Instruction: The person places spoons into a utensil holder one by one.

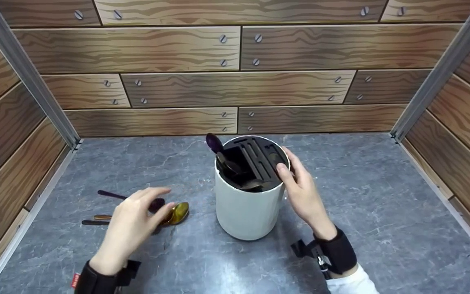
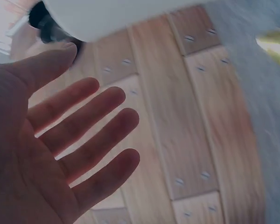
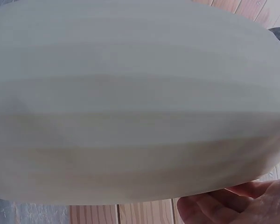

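Observation:
A white round utensil holder (image 1: 247, 216) with a black slotted insert (image 1: 255, 159) stands upright mid-table. My right hand (image 1: 303, 194) grips its right side, thumb at the rim; in the right wrist view the holder's wall (image 3: 130, 93) hides part of that hand. A purple spoon (image 1: 213, 143) leans out of the insert's back left, and darker spoons sit lower inside. To the left, my left hand (image 1: 131, 222) hovers with fingers spread and nothing held, its palm (image 2: 32, 172) bare. Around it lie a gold spoon (image 1: 181, 212) and a dark purple spoon (image 1: 110, 194), partly covered by the hand.
A black handle (image 1: 94, 222) and a copper-coloured handle (image 1: 102, 217) stick out left of my left hand. Wood-patterned panels (image 1: 178, 49) wall in the grey marbled tabletop (image 1: 365, 183) at the back and both sides.

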The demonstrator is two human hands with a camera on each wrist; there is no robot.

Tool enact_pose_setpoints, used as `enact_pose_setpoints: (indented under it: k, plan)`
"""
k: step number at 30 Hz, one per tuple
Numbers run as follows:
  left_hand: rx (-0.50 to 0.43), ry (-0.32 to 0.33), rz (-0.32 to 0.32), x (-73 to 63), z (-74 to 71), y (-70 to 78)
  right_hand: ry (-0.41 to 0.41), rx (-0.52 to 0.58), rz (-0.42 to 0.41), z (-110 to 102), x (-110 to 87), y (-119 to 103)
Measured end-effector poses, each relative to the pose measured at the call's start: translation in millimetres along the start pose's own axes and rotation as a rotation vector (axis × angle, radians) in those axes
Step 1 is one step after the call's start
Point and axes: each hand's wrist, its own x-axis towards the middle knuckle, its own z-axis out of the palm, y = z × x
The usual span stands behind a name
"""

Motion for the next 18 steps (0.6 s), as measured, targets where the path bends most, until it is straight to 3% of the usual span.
enact_pose_setpoints:
  k: [5,13,18]
  plan:
    - [0.033,-0.139,-0.058,-5.9,2.9,-20.5,0.001,0.002,-0.006,0,0.6,0]
    - [0.069,-0.287,-0.133,-13.2,3.8,-52.4,0.002,0.006,-0.008,0,0.3,1]
    - [0.135,-0.356,-0.126,-18.9,8.7,-68.6,0.010,-0.014,-0.012,0,-0.1,0]
